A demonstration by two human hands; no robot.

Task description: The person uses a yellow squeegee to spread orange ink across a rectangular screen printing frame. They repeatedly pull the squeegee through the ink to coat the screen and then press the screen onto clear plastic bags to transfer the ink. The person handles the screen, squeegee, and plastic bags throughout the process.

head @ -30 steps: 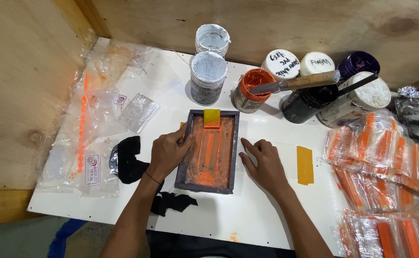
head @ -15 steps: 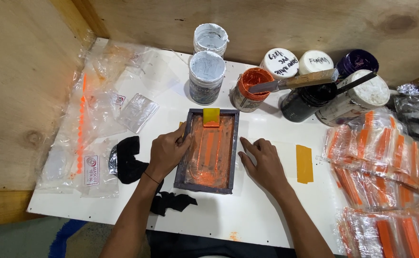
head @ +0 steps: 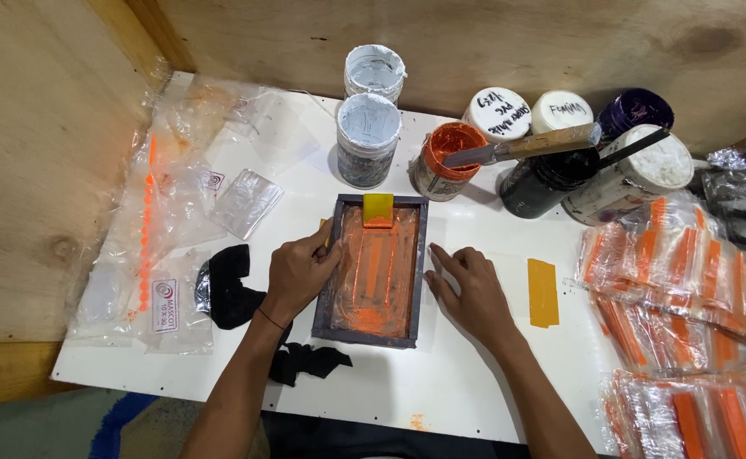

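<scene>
Two hands flank the small dark printing frame, its mesh wet with orange ink: left hand curled around its left rail, right hand lying flat and loose just beside its right rail. Any sideways slip risks smearing (ink looks heavy), and the open orange pot beyond the fingers could tip.

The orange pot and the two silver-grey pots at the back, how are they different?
The orange pot holds bright orange paint, while the two grey pots look whitish-grey inside. The orange pot has a wooden-handled tool resting across its rim; the grey pots have nothing on them. The orange pot looks shorter than the nearer grey one. All are round, open and upright on the white table.
</scene>
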